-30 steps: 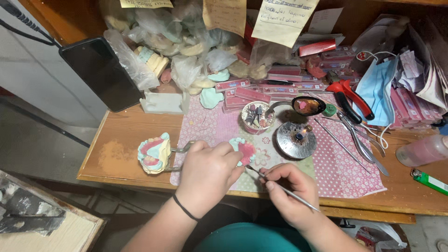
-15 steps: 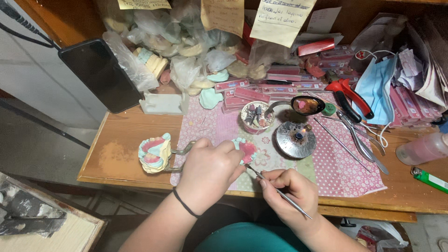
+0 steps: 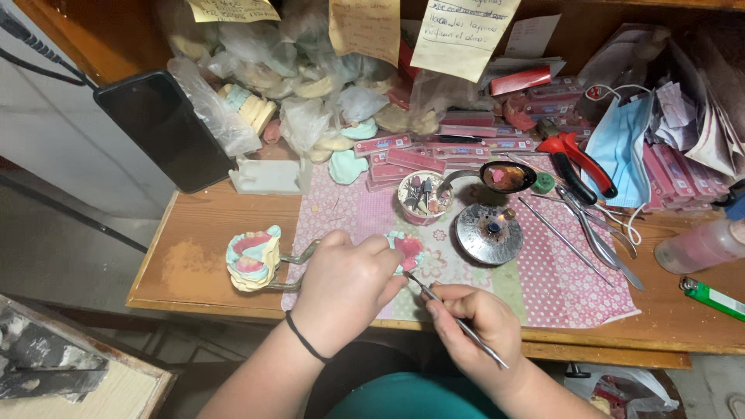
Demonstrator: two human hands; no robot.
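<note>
**Wax work on a denture model at the front edge**

The left hand [image 3: 345, 283] gripped a small dental cast with pink wax [image 3: 407, 250] above the front edge of the worktop [image 3: 194, 233]. The right hand [image 3: 473, 326] pinched a thin metal wax tool [image 3: 458, 322], its tip touching the wax. The wax looked partly shaped; a second cast on its articulator [image 3: 252, 260] stood untouched near the left edge.

The scene is lit warmly and evenly from above. Soft shadows are cast beneath the round shiny metal burner base [image 3: 489, 233], where a faint glare is seen. The dark wooden shelf back [image 3: 590, 31] is left dim. Edges appear bent, perhaps by a wide lens. Focus is held sharply throughout.
</note>
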